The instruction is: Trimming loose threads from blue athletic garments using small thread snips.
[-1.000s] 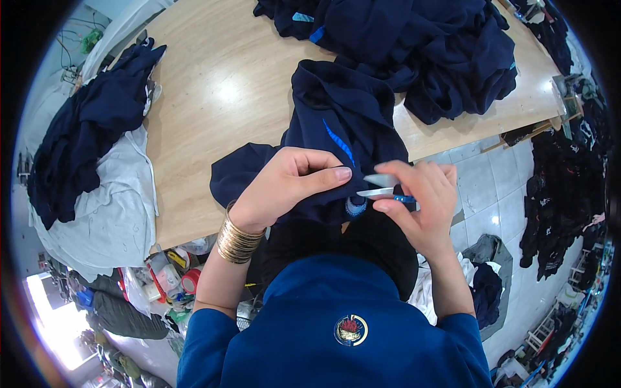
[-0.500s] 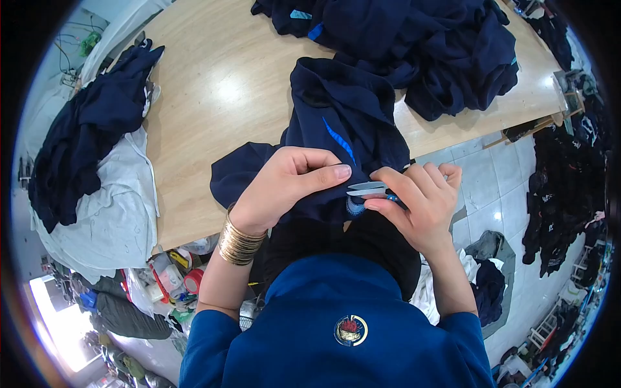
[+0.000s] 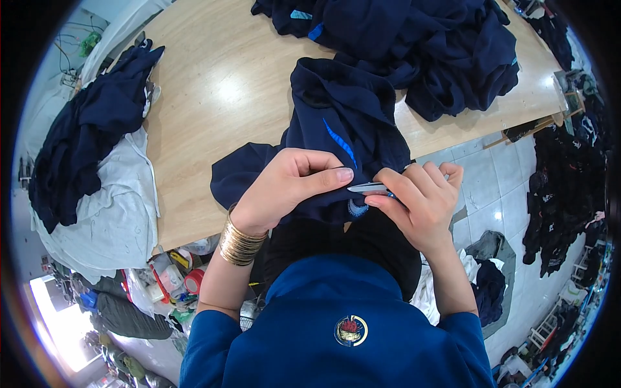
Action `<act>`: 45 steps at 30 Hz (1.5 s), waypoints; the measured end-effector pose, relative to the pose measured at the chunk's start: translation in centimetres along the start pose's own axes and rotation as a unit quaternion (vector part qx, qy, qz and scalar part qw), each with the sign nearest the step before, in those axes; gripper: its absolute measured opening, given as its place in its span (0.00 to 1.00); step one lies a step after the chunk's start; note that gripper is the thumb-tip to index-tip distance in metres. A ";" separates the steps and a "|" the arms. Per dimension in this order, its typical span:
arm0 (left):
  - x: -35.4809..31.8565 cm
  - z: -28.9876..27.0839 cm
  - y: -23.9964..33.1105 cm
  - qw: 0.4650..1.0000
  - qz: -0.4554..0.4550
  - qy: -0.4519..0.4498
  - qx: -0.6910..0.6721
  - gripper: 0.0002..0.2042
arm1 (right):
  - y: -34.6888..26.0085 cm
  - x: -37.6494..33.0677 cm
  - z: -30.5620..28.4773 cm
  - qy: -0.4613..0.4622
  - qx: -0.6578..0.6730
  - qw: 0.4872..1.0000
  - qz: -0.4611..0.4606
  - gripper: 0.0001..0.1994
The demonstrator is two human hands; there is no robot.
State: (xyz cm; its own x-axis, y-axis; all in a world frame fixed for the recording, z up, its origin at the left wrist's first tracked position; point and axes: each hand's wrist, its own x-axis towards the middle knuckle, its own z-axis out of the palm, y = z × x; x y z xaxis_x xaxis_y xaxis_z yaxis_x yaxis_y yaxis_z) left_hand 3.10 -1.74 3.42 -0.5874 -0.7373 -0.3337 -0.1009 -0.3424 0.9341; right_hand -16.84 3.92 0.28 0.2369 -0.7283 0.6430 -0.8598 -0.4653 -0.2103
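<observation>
The right hand [image 3: 420, 204] has its grip pinched together on a small pair of snips [image 3: 367, 188], thumb below and fingers curled over the top, so that the metal tip points left and lies nearly flat against the cloth. Held low like this, the tip seems meant to reach a thread without catching the fabric. The left hand [image 3: 284, 187] comes in from the other side, its grip closed on a fold of the dark blue garment [image 3: 343, 123]; the forefinger stretches out until its nail almost meets the tip of the snips. That pinch likely keeps the cloth taut and raised just where the blades work. A stack of gold bangles [image 3: 239, 242] sits on the left wrist.

The garment lies with its upper part spread on the wooden worktop [image 3: 220, 84], a bright blue stripe showing down its middle, while its lower part hangs over the near edge toward the person, which brings the seam close to both hands. Beyond the garment, further back on the worktop, is a heap of more dark blue clothes [image 3: 440, 45]. To the left of the garment, at the worktop's left end, another dark pile [image 3: 84, 149] rests on white cloth [image 3: 110, 220].
</observation>
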 end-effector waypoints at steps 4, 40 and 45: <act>-0.1 0.0 -0.1 1.000 -0.001 0.013 -0.004 0.08 | 0.4 -0.2 0.0 -0.001 0.013 0.999 0.032 0.15; -0.1 -0.1 -0.3 1.000 0.017 0.002 -0.010 0.09 | 0.2 -0.3 -0.3 -0.033 0.143 0.980 0.133 0.12; -0.6 -0.2 -0.6 0.999 0.019 0.035 -0.034 0.09 | 0.4 -0.5 0.1 -0.064 0.397 0.838 0.368 0.12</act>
State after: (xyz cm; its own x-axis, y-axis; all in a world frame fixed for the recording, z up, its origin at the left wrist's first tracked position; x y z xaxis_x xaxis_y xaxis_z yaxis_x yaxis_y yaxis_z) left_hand 3.66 -1.19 3.00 -0.5322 -0.7884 -0.3086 -0.0229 -0.3509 0.9361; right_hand -17.32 4.05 -0.17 -0.1353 -0.9895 0.0505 -0.2338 -0.0176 -0.9721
